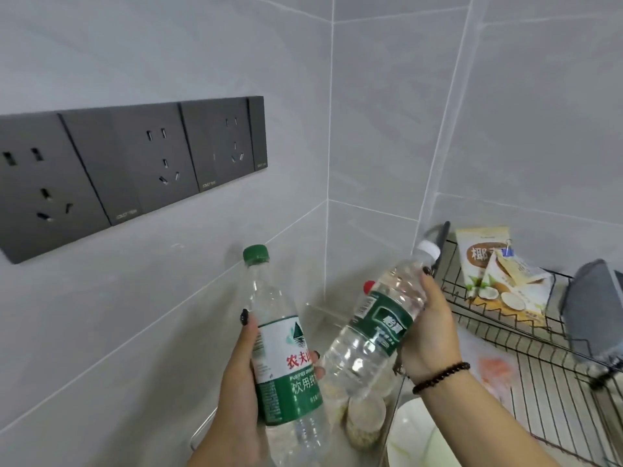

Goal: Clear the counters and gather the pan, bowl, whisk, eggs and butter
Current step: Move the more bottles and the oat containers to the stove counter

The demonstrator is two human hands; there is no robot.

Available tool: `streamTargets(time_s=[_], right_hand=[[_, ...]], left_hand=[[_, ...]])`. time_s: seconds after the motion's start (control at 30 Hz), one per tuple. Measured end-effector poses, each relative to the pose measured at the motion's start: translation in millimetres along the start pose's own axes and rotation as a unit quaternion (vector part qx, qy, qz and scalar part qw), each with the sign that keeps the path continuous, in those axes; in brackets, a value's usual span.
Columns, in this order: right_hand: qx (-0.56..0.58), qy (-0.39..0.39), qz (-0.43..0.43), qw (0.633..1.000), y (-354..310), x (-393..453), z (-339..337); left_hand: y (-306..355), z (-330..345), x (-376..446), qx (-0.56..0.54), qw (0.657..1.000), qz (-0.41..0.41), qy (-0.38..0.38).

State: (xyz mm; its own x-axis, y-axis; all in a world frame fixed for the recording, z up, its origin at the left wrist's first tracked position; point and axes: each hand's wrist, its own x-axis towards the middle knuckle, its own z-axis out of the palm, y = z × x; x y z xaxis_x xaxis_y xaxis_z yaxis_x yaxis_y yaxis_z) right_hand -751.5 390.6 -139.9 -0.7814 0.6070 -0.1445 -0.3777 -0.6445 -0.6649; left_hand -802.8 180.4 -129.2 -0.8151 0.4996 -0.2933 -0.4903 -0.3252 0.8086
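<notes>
My left hand [241, 382] grips a clear water bottle with a green cap [286, 352], held upright in front of the tiled wall. My right hand [429, 332] grips a second clear bottle with a white cap [377, 332], tilted with its cap pointing up and right. The two bottles nearly touch near their lower halves. A white bowl [409, 439] shows partly under my right forearm. No pan, whisk, eggs or butter are in view.
A black wire rack [539, 358] stands at the right, holding coconut-printed packets [499, 278] and a grey object [593, 308]. A red-capped bottle [369, 286] and small jars [365, 423] sit in the corner below. Dark wall sockets [135, 170] run along the left wall.
</notes>
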Motion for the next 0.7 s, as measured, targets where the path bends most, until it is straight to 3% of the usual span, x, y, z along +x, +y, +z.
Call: streamTargets(time_s=[0.17, 0.43, 0.7], right_hand=[[0.116, 0.066, 0.154, 0.979, 9.3, -27.5, -29.9], [0.150, 0.025, 0.294, 0.943, 1.5, -73.2, -53.1], [0.137, -0.092, 0.279, 0.946, -4.1, -115.7, -58.7]], left_hand=[[-1.8, 9.9, -25.1, -0.051, 0.998, -0.023, 0.001], [-22.9, 15.7, -49.6, -0.130, 0.983, -0.131, -0.025], [-39.7, 18.3, -55.0, -0.129, 0.973, -0.185, -0.042]])
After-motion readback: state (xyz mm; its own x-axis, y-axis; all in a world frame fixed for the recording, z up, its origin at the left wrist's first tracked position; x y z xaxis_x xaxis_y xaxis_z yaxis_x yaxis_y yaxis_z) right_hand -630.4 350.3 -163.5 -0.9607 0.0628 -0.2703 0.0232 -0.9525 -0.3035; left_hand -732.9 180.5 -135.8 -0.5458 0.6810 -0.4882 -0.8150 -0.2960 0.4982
